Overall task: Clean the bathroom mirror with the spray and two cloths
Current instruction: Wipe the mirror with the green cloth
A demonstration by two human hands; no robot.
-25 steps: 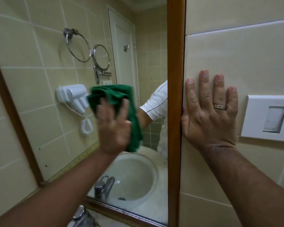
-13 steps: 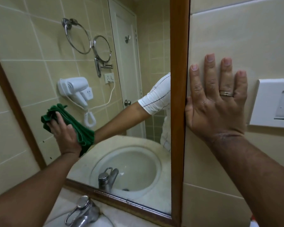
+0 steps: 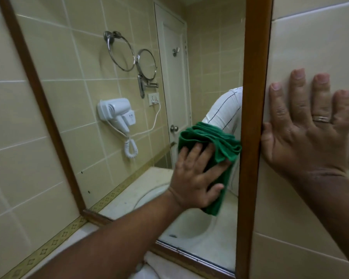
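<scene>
The bathroom mirror (image 3: 129, 117) has a brown wooden frame (image 3: 254, 137) and fills the left and middle of the head view. My left hand (image 3: 193, 178) presses a bunched green cloth (image 3: 214, 146) flat against the glass, low down and close to the frame's right side. My right hand (image 3: 308, 125) rests open with fingers spread on the beige wall tile just right of the frame, a ring on one finger. No spray bottle or second cloth is in view.
The glass reflects a white wall hairdryer (image 3: 117, 113), a towel ring (image 3: 120, 50), a round shaving mirror (image 3: 146, 64), a door and the sink basin (image 3: 189, 226). A white folded towel (image 3: 161, 266) lies below the mirror's bottom edge. Beige tiles (image 3: 310, 47) cover the wall.
My left hand has swept the green cloth from the mirror's lower left across to its right side by the frame. My right hand stays planted on the tile.
</scene>
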